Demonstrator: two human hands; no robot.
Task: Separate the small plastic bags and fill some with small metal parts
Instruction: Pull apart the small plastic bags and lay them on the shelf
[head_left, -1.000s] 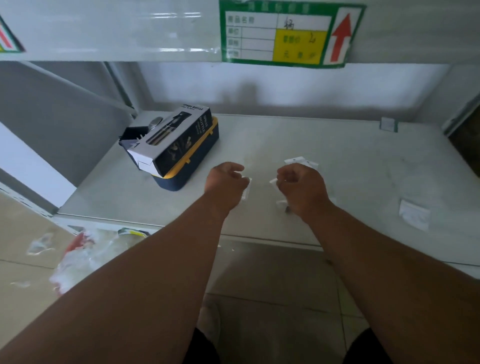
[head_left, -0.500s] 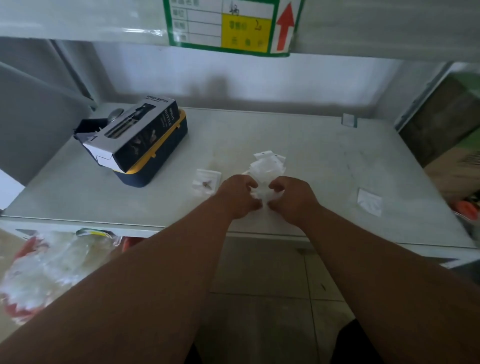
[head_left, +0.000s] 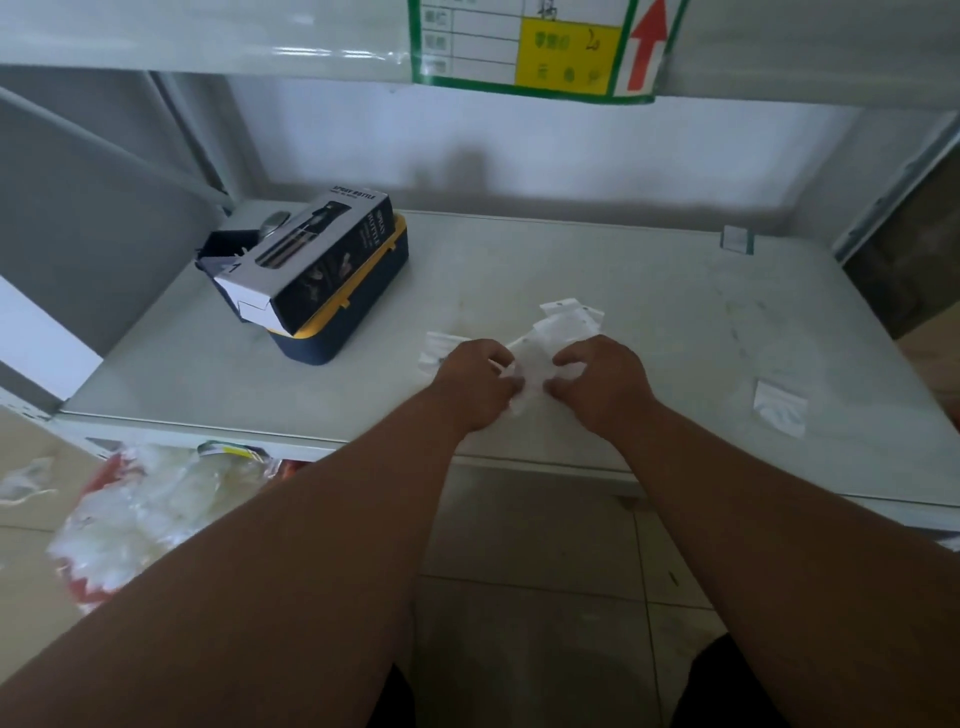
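Left hand (head_left: 475, 382) and right hand (head_left: 602, 382), fingers curled, pinch a bunch of small, thin, clear rectangular plastic bags (head_left: 558, 335) over the smooth pale-grey shelf board (head_left: 649, 291). A glossy black cardboard box (head_left: 317, 257) lies well left of the bunch; one flat clear bag (head_left: 781, 407) lies well right.

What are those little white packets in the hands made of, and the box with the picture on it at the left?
The packets look like thin clear plastic, glossy and crinkled; the shelf shows faintly through them. Both the left hand and right hand pinch them. The box seems to be printed cardboard, with folded white flaps at one end.
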